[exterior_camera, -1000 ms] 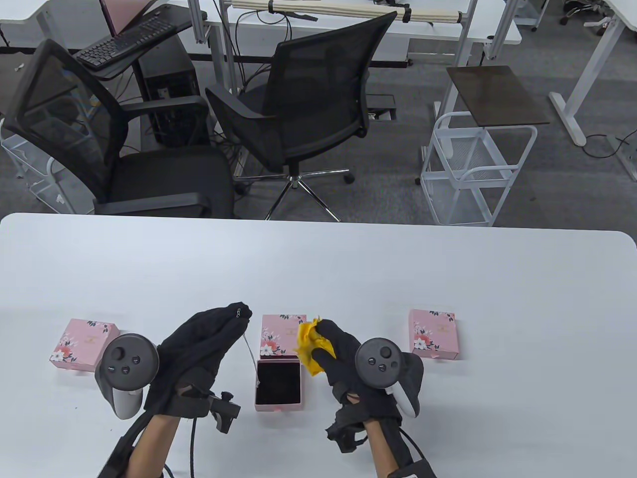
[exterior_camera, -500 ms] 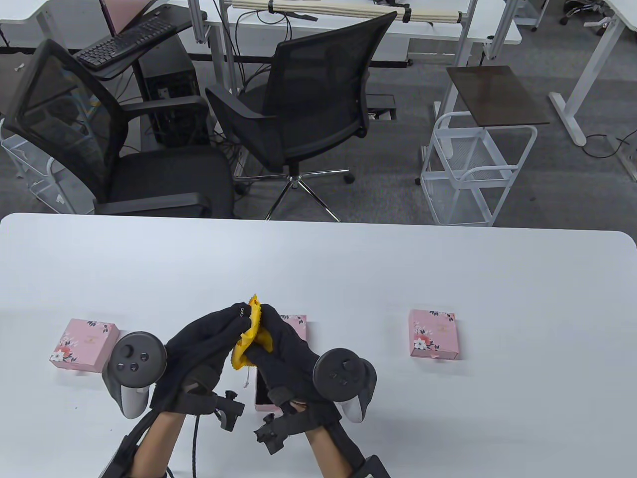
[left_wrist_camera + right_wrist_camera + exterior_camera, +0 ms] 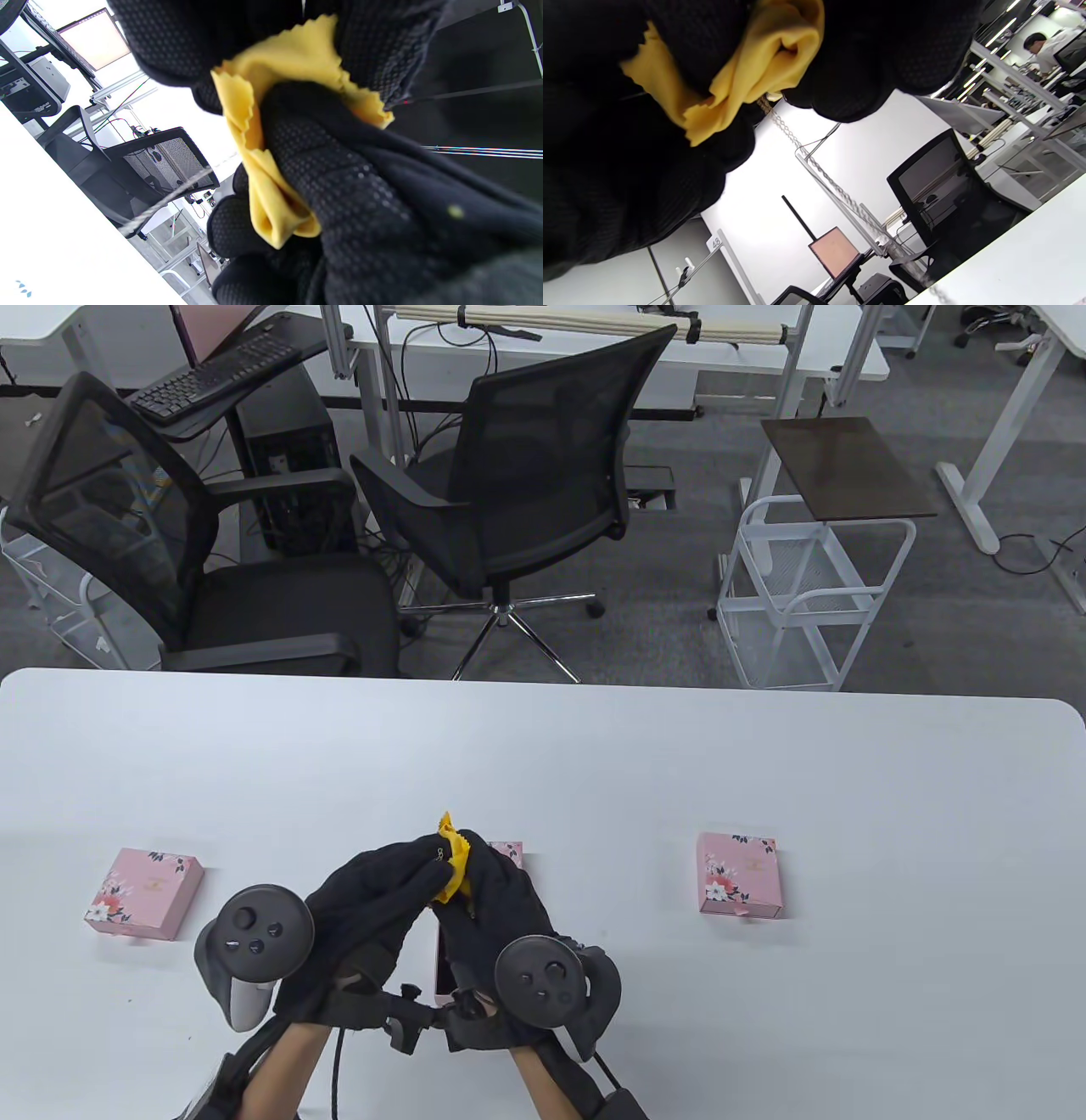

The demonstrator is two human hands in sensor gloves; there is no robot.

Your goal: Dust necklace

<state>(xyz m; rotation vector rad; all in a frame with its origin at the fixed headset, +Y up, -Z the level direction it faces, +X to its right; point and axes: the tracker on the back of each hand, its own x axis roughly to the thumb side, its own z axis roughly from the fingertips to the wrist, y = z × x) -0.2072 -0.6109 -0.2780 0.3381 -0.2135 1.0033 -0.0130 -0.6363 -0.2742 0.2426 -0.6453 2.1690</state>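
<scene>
Between the fingertips, above the counter (image 3: 764, 780): both sets of knit, dotted black fingers (image 3: 297, 140) closing together on a yellow cloth (image 3: 454, 861), soft, crumpled, with a pinked zigzag edge. Pinching the necklace (image 3: 797, 146) there too, a thin silvery chain trailing down from the cloth in the right wrist view; upper part lying buried in the folds, clasp impossible to make out. Left hand (image 3: 373, 899) and right hand (image 3: 492, 899) meeting fingertip to fingertip, largely covering the open pink box (image 3: 441, 976) beneath. Sitting well apart on either side, two closed floral pink boxes (image 3: 736, 874).
</scene>
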